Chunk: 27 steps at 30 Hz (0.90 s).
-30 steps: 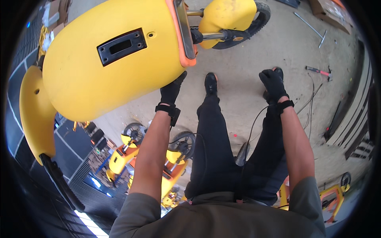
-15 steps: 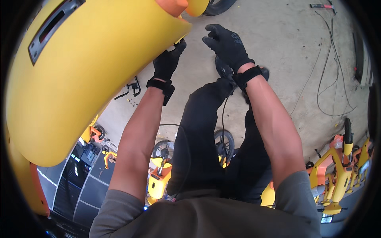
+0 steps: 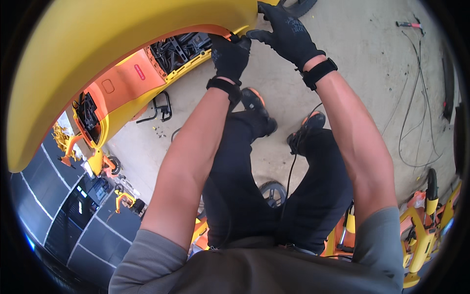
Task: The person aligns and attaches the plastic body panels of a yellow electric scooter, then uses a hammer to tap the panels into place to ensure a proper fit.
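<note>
A large, curved yellow cover (image 3: 122, 29) with an orange inner edge fills the upper left, raised above an orange and yellow vehicle body (image 3: 129, 78). My left hand (image 3: 229, 58), in a black glove, is closed at the cover's near right edge; its fingertips are partly hidden there. Just beyond it, my right hand (image 3: 290, 38), also gloved in black, has thumb and fingers apart, with fingertips close to the cover's right end. Whether they touch is unclear. Below the cover, a compartment (image 3: 180, 51) in the body holds black parts and cables.
A black bent metal bracket (image 3: 165, 107) lies on the concrete floor beside small scattered bits. At the right are a red-and-black hammer (image 3: 410, 24) and a loose dark cable (image 3: 402, 132). Yellow and orange vehicles (image 3: 423, 240) stand lower right. A black wheel (image 3: 273, 193) shows between my legs.
The yellow cover has tilted up and away, revealing the orange body and its compartments. Both hands have moved right and farther out, and my feet are now apart.
</note>
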Each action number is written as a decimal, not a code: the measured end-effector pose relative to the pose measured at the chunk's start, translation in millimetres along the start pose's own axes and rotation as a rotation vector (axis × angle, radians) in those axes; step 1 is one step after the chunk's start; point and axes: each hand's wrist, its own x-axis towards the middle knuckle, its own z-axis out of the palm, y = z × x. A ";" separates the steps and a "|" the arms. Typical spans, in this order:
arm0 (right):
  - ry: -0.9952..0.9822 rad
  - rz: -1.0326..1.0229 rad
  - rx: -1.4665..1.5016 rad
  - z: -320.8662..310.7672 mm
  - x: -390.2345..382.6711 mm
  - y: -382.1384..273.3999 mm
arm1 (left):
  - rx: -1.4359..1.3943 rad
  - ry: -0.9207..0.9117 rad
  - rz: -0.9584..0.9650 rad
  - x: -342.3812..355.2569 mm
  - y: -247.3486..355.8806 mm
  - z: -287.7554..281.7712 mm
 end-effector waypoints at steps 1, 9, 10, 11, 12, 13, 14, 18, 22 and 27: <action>0.032 -0.065 0.009 -1.1 5.3 6.4 | -0.007 0.089 0.085 -0.4 2.6 6.6; -0.201 -0.160 0.010 -11.7 23.1 23.7 | -0.048 0.164 0.065 -10.7 -1.9 17.8; -0.209 -0.179 -0.007 -10.7 24.8 26.9 | -0.022 0.196 0.067 -12.1 -4.8 19.8; -0.230 -0.194 -0.025 -10.2 27.3 30.0 | -0.035 0.168 0.038 -13.4 -8.5 20.8; -0.255 -0.219 -0.041 -8.9 29.4 28.1 | -0.052 0.199 0.031 -16.9 -16.9 25.4; -0.179 -0.316 0.002 -7.9 28.8 33.0 | -0.091 0.279 0.099 -17.1 -24.0 35.4; -0.193 -0.359 -0.011 -7.3 31.1 37.6 | -0.127 0.361 0.165 -17.2 -30.4 45.0; -0.216 -0.277 0.135 13.6 30.8 48.1 | 0.173 0.489 0.101 -25.2 -64.6 73.0; -0.263 -0.220 0.182 39.9 22.2 66.4 | 0.298 0.424 0.028 -29.0 -115.1 79.8; -0.263 -0.205 0.113 65.3 23.6 92.9 | 0.320 0.381 0.078 -17.7 -131.4 80.6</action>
